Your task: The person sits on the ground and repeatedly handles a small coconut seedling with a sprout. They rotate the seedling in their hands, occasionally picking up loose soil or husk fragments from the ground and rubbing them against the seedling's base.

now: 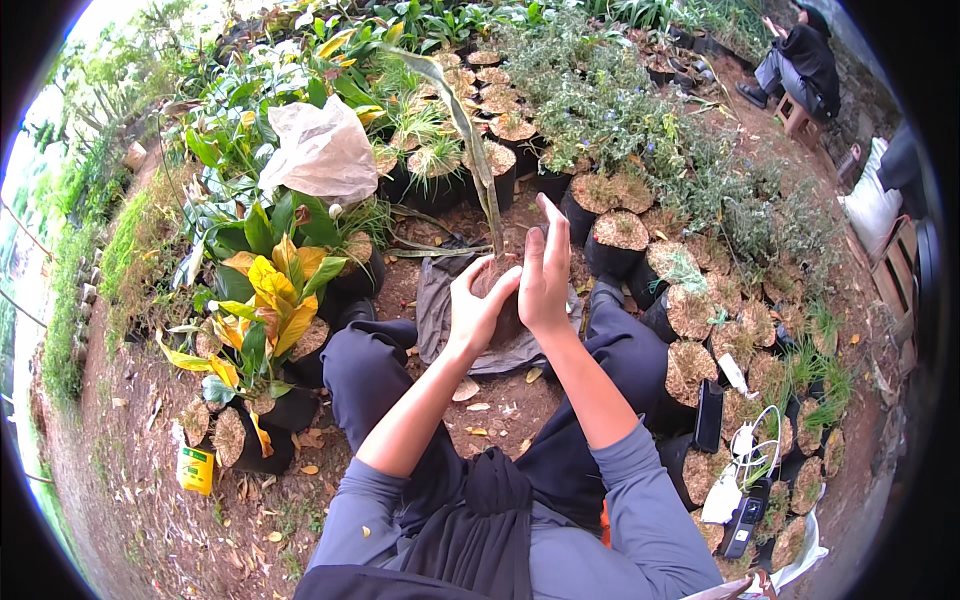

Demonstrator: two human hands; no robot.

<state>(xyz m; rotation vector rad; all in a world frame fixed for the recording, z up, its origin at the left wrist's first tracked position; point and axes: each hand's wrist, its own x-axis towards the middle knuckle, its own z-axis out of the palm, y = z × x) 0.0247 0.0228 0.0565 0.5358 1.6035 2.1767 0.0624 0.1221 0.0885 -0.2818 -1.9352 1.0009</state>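
Note:
A long, mottled leaf (480, 161), like a snake plant's, rises from a clump of brown soil (491, 279) between my hands. My left hand (480, 300) cups the near left side of this clump, its thumb across the soil. On the other side, my right hand (546, 274) is held upright and flat, fingers straight; whether its palm touches the soil is hidden. Below both hands, a dark plastic sheet (442, 300) lies crumpled on the ground between my knees. Part of the soil below my wrists is blocked from sight.
Potted plants with yellow leaves (277, 292) and a pale plastic bag (322, 150) are at left. Filled black grow bags (619, 240) line the right, where a phone (708, 416) and white cables (750, 450) lie. Another person (806, 64) sits on a stool (795, 116) far right.

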